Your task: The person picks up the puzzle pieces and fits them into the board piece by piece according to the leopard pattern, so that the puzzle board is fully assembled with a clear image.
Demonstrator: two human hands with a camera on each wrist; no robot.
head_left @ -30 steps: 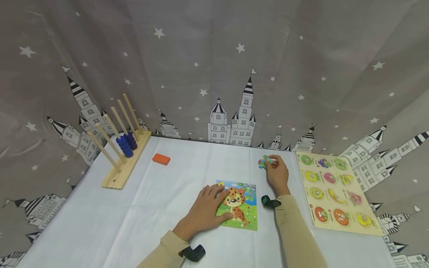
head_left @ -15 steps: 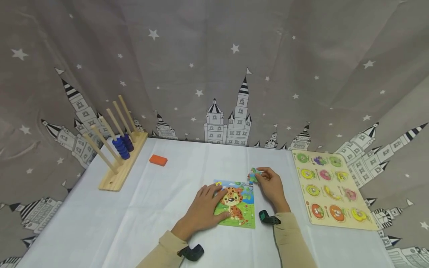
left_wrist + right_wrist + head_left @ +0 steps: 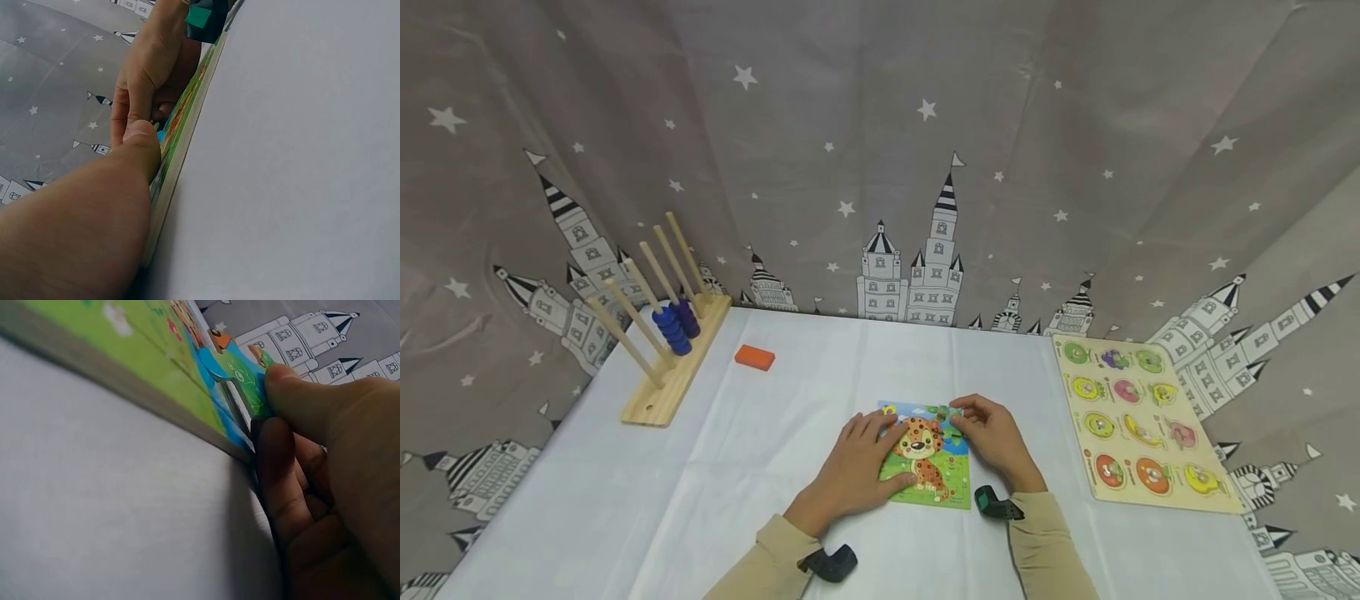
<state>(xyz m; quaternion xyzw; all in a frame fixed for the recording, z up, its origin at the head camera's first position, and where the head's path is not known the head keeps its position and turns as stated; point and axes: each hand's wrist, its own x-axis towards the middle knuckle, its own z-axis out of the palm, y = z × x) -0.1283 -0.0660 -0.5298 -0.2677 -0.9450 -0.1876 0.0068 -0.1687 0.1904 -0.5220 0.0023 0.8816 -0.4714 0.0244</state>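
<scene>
A leopard jigsaw puzzle (image 3: 936,467) in a thin tray lies flat on the white table. My left hand (image 3: 857,467) rests across its left side, fingers spread straight over the picture. At the puzzle's upper right corner, my right hand (image 3: 992,433) pinches a blue and green jigsaw piece (image 3: 247,384) between thumb and fingers. The right wrist view shows this piece tilted, its edge raised beside the neighbouring pieces. In the head view the fingers cover much of that corner. The left wrist view shows the left thumb (image 3: 140,134) over the tray's edge.
A wooden peg stand (image 3: 681,383) with blue and purple rings stands at the left. An orange block (image 3: 755,357) lies near it. At the right is a wooden fruit puzzle board (image 3: 1112,492). A grey castle-print curtain (image 3: 805,108) hangs behind the table.
My right hand has brought the jigsaw piece left and toward me, from beyond the puzzle down to its upper right corner. The left hand has stayed on the puzzle.
</scene>
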